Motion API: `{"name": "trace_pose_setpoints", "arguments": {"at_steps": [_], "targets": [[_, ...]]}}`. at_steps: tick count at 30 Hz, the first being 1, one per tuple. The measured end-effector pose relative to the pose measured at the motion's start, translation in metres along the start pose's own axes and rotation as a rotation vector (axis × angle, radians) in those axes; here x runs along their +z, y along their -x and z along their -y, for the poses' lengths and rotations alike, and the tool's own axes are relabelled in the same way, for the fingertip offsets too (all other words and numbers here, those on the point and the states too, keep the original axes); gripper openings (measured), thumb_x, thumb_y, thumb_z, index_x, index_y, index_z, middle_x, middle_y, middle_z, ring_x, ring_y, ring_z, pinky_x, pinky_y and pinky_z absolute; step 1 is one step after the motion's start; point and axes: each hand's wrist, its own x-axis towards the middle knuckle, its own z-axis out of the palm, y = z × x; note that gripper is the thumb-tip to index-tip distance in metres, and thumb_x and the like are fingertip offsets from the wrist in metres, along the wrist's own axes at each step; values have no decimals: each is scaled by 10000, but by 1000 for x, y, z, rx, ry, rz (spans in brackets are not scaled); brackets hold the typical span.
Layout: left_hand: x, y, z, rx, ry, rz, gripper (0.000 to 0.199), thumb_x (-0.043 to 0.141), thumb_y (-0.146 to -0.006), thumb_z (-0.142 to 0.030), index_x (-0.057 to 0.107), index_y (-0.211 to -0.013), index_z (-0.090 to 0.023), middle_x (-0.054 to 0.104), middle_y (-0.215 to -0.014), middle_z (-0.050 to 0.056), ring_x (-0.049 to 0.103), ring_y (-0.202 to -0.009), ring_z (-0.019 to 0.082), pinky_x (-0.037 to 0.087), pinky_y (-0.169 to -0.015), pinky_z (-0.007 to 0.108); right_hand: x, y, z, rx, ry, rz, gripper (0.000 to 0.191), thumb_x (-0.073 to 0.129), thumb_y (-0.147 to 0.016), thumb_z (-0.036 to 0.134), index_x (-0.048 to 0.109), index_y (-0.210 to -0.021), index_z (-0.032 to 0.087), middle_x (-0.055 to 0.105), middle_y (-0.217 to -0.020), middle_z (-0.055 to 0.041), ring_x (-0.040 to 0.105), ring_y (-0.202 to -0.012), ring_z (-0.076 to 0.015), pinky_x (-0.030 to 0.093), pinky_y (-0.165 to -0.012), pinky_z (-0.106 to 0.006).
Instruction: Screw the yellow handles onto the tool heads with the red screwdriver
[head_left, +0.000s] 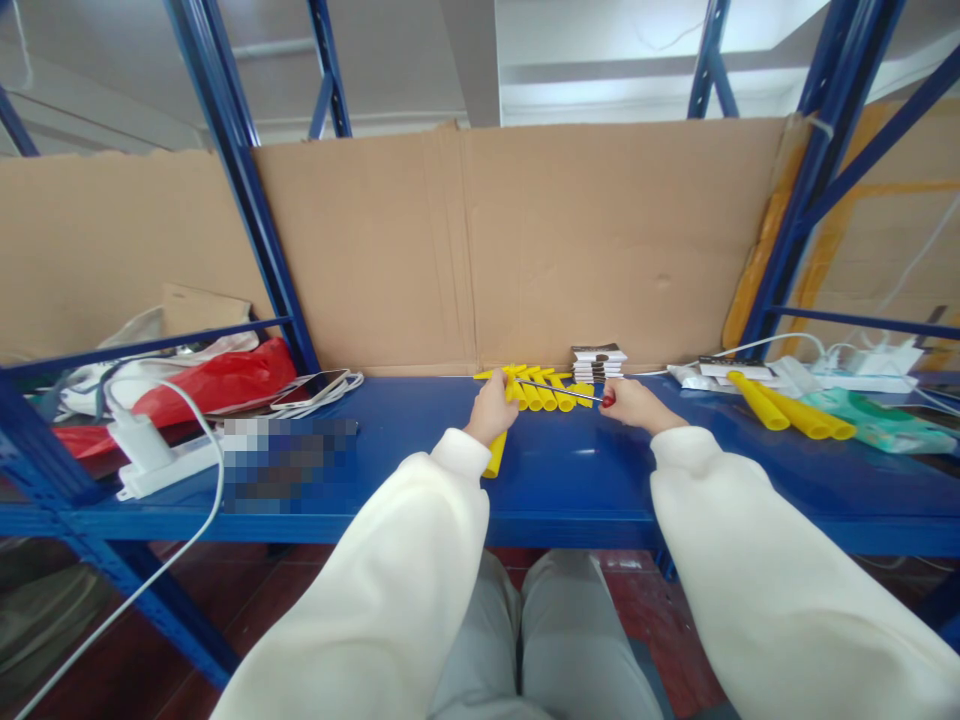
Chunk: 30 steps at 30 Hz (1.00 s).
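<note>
Near the middle of the blue shelf my left hand [491, 405] is closed, its fingers around the upper part of a yellow plastic cone [494, 457]. The cone's wide end points toward me. My right hand [634, 403] grips the red handle of a screwdriver [559, 390]. Its thin metal shaft runs leftward to my left fingertips; whether the tip touches the cone cannot be made out. Just behind the shaft, several more yellow cones [549, 400] lie side by side in a slanted row. A small stack of black-and-white packets [598, 362] stands behind my right hand.
More yellow cones [787, 412] lie at right beside a green packet [881, 422] and white power strip [862, 380]. At left are a red bag [217, 385], coiled white cable [322, 392], another power strip [176, 465] and a pixelated patch. Cardboard [600, 240] walls the back between blue posts.
</note>
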Motion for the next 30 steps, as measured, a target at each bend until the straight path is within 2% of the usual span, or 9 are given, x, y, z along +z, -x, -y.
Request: {"name": "trace_pose_setpoints", "arguments": {"at_steps": [14, 20, 22, 30], "targets": [[1, -2, 1, -3, -3, -40, 309, 669, -855, -89, 545, -1112, -208, 746, -1167, 126, 750, -1048, 257, 548, -925, 347, 8, -7, -10, -45, -38, -8, 87, 679, -699, 187, 631, -757, 232, 700, -704, -33, 627, -673, -191, 403, -600, -254], [-1, 0, -2, 50, 45, -214, 322, 645, -844, -57, 542, -1094, -232, 744, -1143, 100, 708, -1144, 273, 535, -973, 388, 9, -3, -8, -106, -201, 83, 132, 683, -630, 152, 629, -727, 224, 694, -709, 0, 624, -675, -169, 440, -613, -247], [-1, 2, -4, 86, 72, -238, 318, 643, -848, -63, 542, -1101, -228, 738, -1142, 105, 701, -1154, 277, 531, -977, 391, 11, -2, -6, -130, -282, 110, 138, 685, -623, 156, 628, -730, 221, 694, -722, 3, 632, -687, -171, 463, -632, -252], [6, 5, -15, 234, 16, -96, 321, 618, -865, -88, 552, -1160, -196, 728, -1130, 113, 713, -1066, 280, 540, -955, 417, 27, -10, -3, -206, -478, 195, 152, 678, -596, 166, 624, -730, 212, 684, -720, 2, 652, -707, -198, 527, -696, -313]]}}
